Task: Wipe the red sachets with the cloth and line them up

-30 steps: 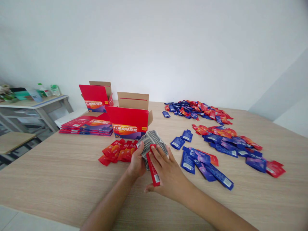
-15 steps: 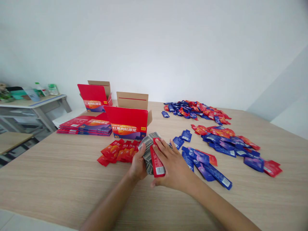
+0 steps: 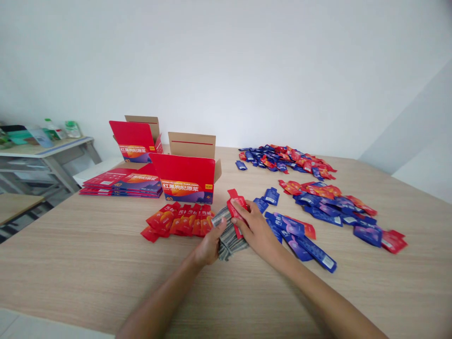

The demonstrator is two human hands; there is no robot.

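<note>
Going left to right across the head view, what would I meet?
Side desk, flat boxes, front open box, left hand, striped cloth, right hand, middle pouch pile.

Packing workroom, with cartons (image 3: 185,169), pouches (image 3: 322,189)

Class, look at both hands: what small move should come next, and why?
Probably lay the red pouch beside the group of red pouches: the right hand holds it against the striped cloth in the left hand, and that matching group lies close by, before the nearer box.
</note>
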